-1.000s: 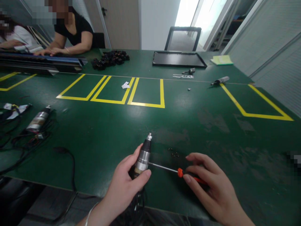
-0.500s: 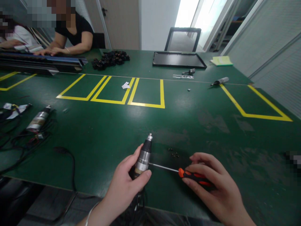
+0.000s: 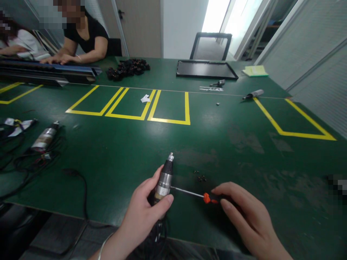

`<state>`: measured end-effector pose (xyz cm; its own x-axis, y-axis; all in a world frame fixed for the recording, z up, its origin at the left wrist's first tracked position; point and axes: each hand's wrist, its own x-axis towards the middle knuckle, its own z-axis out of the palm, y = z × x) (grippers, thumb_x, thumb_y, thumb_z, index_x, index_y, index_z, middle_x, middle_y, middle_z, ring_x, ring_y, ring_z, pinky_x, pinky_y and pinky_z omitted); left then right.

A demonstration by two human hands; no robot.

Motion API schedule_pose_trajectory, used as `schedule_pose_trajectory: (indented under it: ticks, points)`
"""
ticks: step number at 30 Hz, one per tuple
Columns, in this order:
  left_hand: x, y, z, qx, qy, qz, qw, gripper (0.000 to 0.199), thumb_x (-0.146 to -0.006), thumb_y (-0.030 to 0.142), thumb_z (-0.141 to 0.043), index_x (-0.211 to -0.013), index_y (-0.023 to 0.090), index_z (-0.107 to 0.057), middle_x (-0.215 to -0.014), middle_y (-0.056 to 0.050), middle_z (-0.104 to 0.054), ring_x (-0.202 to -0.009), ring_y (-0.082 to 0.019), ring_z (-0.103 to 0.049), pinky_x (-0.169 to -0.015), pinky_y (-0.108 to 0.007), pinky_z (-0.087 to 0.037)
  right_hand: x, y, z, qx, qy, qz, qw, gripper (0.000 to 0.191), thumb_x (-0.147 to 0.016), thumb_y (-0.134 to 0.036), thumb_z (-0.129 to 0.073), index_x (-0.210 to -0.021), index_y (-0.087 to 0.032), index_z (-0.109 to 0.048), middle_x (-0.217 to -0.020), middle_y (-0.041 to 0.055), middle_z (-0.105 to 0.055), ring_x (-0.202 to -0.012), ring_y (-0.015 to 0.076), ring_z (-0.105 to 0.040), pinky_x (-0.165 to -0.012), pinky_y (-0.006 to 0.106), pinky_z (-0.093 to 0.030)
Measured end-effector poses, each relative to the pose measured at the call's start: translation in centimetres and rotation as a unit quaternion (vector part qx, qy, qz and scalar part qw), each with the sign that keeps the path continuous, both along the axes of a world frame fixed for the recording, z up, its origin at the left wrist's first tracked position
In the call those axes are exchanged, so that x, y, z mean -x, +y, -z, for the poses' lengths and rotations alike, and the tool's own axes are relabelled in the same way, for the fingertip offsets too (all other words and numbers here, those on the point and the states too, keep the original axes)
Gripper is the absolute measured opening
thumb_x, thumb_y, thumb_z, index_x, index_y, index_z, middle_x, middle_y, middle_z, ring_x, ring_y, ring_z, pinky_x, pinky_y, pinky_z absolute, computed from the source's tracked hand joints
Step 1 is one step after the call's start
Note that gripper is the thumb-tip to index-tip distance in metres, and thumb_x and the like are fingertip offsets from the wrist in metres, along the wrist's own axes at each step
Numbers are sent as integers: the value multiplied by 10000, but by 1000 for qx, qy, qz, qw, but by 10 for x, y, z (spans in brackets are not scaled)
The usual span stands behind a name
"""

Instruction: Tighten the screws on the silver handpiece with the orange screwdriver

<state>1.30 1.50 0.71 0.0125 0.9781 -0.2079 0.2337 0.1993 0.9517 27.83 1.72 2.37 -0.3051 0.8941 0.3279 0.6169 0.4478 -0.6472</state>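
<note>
My left hand (image 3: 150, 211) is wrapped round a silver and black cylindrical tool (image 3: 164, 182), its narrow metal tip pointing up and away. A screwdriver with an orange and black handle (image 3: 207, 198) lies level, its thin shaft reaching the right side of the cylindrical tool. Around the handle's rear curl the fingers of my right hand (image 3: 241, 209), thumb and forefinger near the orange part; most of the handle is hidden behind them. Several small screws (image 3: 201, 178) rest on the green table (image 3: 121, 155) just beyond the screwdriver.
At left lie a second cylindrical tool (image 3: 45, 137) and black cables (image 3: 84, 195). Farther back are a black tray (image 3: 206, 69), a heap of black parts (image 3: 128, 68), two more tools, yellow tape outlines and a green pad (image 3: 255, 70). Two people sit at the far left.
My right hand has shifted its fingers on the screwdriver handle, and less of the handle shows. My left hand and the cylindrical tool have moved slightly left.
</note>
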Motion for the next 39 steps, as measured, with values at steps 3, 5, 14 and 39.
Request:
schedule_pose_trajectory:
  ticks: [3, 5, 14, 39]
  points:
    - [0, -1, 2, 1, -7, -7, 1000, 695, -823, 397, -725, -1474, 223, -555, -1110, -60, -717, -1096, -279, -623, -903, -353, -472, -1, 1, 4, 5, -2, 46, 999, 141, -909, -244, -632, -1038, -264, -686, -1011, 46, -678, -788, 170, -718, -644, 243, -598]
    - [-1, -2, 3, -1, -10, -12, 1000, 702, -820, 398, -724, -1476, 213, -552, -1122, -64, -721, -1112, -281, -625, -917, -355, -473, -2, 1, 6, 9, 11, 79, 997, 178, -875, -258, -679, -1052, -256, -695, -1074, 58, -652, -741, 158, -714, -615, 241, -603]
    - [-2, -7, -5, -25, 16, -32, 999, 668, -834, 376, -710, -1465, 217, -560, -1345, -81, -686, -1246, -289, -610, -1037, -385, -451, -2, 5, -1, 59, 15, 34, 998, 113, -893, -305, -675, -867, -254, -772, -1060, 77, -711, -919, 226, -749, -758, 309, -622]
    - [5, -2, 3, -72, 65, -43, 994, 600, -838, 350, -704, -1419, 229, -613, -1201, -72, -746, -1071, -272, -682, -974, -393, -489, 6, 8, 4, 57, -10, 26, 998, 230, -989, -317, -553, -984, -266, -777, -1060, 81, -717, -958, 220, -742, -781, 305, -628]
